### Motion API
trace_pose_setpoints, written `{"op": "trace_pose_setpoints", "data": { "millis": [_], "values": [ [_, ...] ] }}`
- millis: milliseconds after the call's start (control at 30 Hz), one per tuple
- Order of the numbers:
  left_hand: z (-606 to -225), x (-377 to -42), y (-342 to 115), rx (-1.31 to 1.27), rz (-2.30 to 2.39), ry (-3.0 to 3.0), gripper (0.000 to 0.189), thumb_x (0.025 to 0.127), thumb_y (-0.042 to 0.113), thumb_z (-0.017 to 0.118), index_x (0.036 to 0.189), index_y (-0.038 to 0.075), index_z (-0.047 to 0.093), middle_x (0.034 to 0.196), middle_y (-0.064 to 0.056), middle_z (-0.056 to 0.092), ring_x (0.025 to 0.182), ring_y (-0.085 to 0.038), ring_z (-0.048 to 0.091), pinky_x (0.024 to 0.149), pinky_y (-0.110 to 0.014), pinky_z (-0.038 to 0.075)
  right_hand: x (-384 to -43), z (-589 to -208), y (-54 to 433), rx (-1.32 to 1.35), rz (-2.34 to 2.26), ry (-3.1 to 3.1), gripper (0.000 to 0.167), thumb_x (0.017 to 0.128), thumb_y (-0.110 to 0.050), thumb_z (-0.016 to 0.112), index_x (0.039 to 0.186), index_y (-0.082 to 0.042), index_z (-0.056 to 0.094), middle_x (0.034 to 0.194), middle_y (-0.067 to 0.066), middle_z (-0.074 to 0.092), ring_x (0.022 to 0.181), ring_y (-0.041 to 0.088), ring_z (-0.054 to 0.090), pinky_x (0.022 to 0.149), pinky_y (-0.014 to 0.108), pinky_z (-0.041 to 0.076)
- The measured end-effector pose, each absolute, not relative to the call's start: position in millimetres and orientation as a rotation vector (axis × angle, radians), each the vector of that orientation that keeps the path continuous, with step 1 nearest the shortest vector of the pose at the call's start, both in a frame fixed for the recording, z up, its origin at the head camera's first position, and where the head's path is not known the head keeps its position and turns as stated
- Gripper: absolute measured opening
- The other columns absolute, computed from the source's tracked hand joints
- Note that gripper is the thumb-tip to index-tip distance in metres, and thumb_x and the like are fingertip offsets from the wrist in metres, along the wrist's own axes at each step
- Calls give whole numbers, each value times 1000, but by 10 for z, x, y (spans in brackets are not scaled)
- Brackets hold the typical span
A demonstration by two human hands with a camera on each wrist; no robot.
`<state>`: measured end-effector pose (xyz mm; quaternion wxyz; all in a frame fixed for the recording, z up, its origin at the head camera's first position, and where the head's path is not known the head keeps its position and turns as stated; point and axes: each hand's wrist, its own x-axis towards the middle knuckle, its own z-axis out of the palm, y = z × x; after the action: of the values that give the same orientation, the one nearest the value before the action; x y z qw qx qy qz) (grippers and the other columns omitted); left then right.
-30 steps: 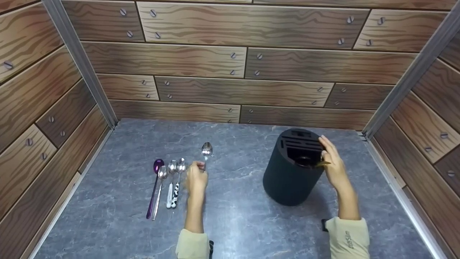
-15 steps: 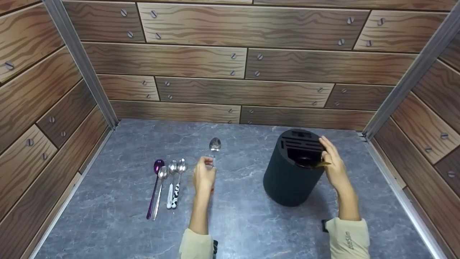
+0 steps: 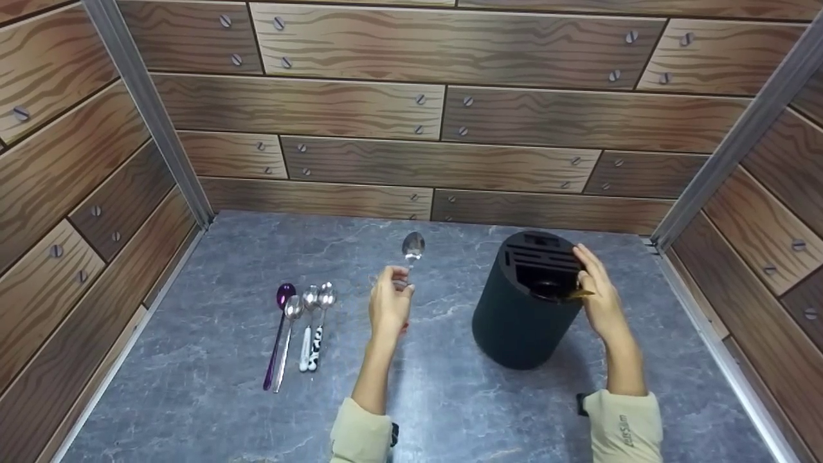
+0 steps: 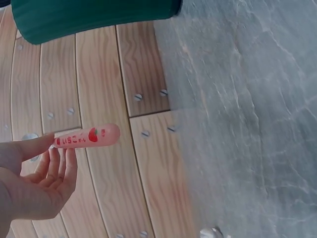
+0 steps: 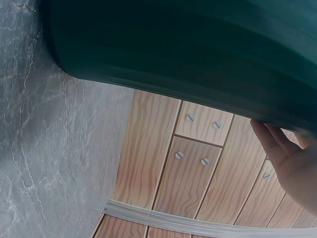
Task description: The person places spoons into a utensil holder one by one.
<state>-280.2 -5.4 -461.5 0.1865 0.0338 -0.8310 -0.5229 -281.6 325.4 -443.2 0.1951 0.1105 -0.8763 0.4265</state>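
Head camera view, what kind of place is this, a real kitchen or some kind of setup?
Probably a staged booth, not a real kitchen: printed wood-plank wall panels in metal corner strips, around a grey marble-look tabletop with spoons and a dark slotted holder.

Staged recording booth, not a lived-in room. Three walls (image 3: 360, 109) are flat panels printed with cartoon wood planks and drawn screw heads; the grain is plainly a print. Bare metal posts (image 3: 151, 116) run up the corners where the panels meet. Surface (image 3: 212, 411) is grey marble-look sheet with a metal strip along its edges. Kitchen props only: a row of spoons (image 3: 299, 328) and a dark slotted holder (image 3: 524, 302). Both wrists carry cameras under beige sleeves (image 3: 624, 424).
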Motion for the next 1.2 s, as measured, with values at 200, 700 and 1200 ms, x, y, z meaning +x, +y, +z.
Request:
{"op": "trace_pose_setpoints", "data": {
  "millis": [200, 700, 1200],
  "values": [
    [-4535, -2784, 42, 18, -1505, -2300, 23, 78, 1, 70, 97, 8, 59, 91, -1, 63, 83, -17, 62, 75, -36, 47, -2812, -4431, 3252, 307, 1202, -2459, 42, 100, -17, 29, 138, -2, 38, 146, 7, 30, 131, 28, 24, 102, 52, 20],
    [-4311, -2823, 272, -187, -1500, -2162, 23, 76, 1, 72, 95, 9, 61, 88, 2, 62, 80, -16, 63, 70, -29, 48, -2820, -4434, 3252, 324, 1191, -2452, 42, 100, -15, 29, 137, 0, 38, 145, 9, 30, 130, 30, 24, 102, 53, 20],
    [-3987, -2846, 563, -394, -1659, -1901, 22, 76, -4, 70, 94, 2, 59, 86, -4, 61, 75, -12, 63, 62, -17, 50, -2821, -4434, 3251, 332, 1197, -2446, 42, 99, -14, 29, 137, 1, 38, 145, 11, 30, 131, 29, 24, 102, 50, 20]
  ]
}}
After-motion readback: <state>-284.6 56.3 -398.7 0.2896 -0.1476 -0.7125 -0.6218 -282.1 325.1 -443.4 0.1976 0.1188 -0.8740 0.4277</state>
